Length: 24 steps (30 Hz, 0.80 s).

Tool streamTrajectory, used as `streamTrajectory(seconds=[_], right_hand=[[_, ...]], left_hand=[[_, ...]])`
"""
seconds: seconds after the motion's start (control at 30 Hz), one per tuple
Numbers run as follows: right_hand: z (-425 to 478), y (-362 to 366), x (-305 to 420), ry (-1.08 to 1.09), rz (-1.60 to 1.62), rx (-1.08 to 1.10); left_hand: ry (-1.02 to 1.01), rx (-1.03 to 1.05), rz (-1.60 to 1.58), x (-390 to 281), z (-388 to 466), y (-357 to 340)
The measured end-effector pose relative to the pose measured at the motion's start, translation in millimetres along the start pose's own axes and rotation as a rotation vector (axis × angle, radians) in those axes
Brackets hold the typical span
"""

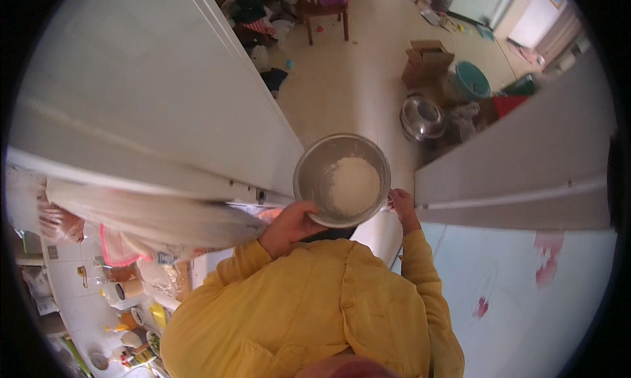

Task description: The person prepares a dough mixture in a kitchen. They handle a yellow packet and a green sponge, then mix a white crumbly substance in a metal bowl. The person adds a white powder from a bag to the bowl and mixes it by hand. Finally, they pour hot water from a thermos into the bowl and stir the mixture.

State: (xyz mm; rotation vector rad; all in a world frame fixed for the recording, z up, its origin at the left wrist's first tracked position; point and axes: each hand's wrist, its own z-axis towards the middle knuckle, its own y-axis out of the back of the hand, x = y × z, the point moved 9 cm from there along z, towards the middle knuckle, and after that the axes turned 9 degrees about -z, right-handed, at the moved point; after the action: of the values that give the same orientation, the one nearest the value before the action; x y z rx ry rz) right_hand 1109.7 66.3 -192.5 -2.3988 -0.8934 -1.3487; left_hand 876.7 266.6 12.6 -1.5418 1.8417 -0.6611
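A round metal bowl (310,173) is in front of my chest, with a heap of white powder (356,184) like flour in it. My left hand (294,225) grips the near left side of the bowl, thumb over the rim. Some powder clings to the inner wall. Just off the bowl's right rim is my right hand (403,205), its fingers curled. Something small and pale shows at its fingertips, but whether it is held cannot be made out. Both arms are in yellow sleeves.
I am in a doorway, between a white door (162,92) and a pale wall edge (512,156). Ahead on the floor are a metal pot (422,119), a cardboard box (426,65), a green bucket (471,79) and a wooden chair (323,10). A cluttered tiled counter (74,274) lies left.
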Motion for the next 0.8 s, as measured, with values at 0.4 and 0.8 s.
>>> streamTrajectory(seconds=[0.4, 0.8], right_hand=[[257.7, -0.8, 248.7, 0.213, -0.411, 0.161], [394.0, -144.0, 328.6, 0.139, -0.577, 0.63]], left_hand=[[-0.31, -0.103, -0.09, -105.5, 90.5, -63.2], [-0.612, -0.337, -0.214, -176.1, 95.0, -126.8]])
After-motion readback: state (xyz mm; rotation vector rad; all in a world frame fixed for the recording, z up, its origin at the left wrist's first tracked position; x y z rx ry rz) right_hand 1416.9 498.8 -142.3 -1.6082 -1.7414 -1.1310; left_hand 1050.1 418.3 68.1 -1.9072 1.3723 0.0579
